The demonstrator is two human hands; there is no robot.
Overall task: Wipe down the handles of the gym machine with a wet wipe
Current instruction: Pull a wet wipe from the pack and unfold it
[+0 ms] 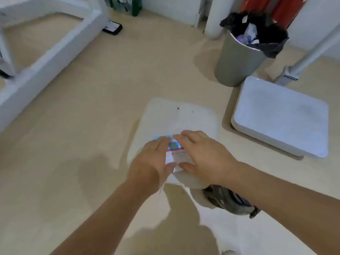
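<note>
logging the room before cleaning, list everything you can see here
wet wipe pack: 1, blue, red and white, on the pad between the hands
pad: 1, white, centre
trash bin: 1, grey with black liner, upper right
platform: 1, white, right of the pad
machine frame: 1, white, left
dark bag: 1, black-grey, beneath the right forearm
left hand: 1, fingers straight, pack's left side
right hand: 1, fingers straight, pack's right side

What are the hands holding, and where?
The wipes pack: left hand on its left end, right hand on its right end. Gripping or just touching, I cannot tell.
</note>
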